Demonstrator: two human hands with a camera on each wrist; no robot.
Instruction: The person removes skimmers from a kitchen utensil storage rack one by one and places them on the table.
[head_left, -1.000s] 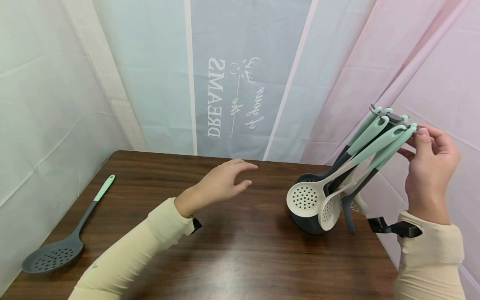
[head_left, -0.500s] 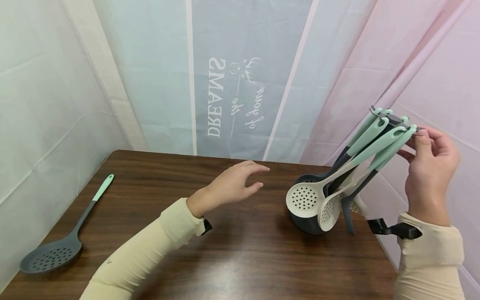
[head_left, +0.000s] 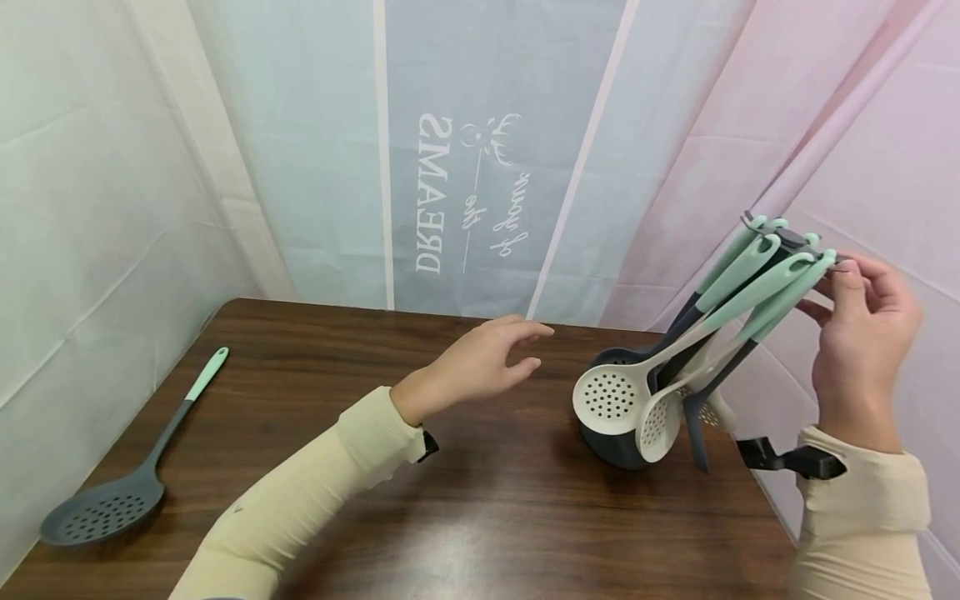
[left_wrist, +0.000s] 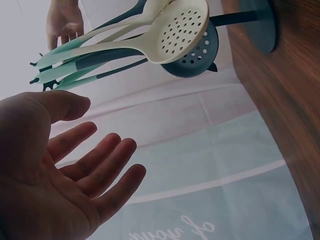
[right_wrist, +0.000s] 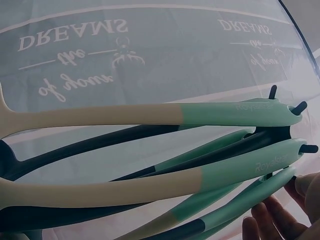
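A dark utensil stand on a round base stands at the table's right side. Several mint-handled utensils hang from its hooks, among them a cream skimmer. My right hand pinches a hook at the stand's top between thumb and fingers. The right wrist view shows those fingers at the end of one mint handle. My left hand hovers over the middle of the table, holding nothing, its fingers spread and loosely bent. It is to the left of the stand and apart from it.
A grey skimmer with a mint handle lies on the left of the dark wooden table. Pale curtains with mirrored lettering hang behind and at both sides.
My left hand has moved to the right, closer to the stand. The right hand stays at the hook, and the utensils have hardly shifted.
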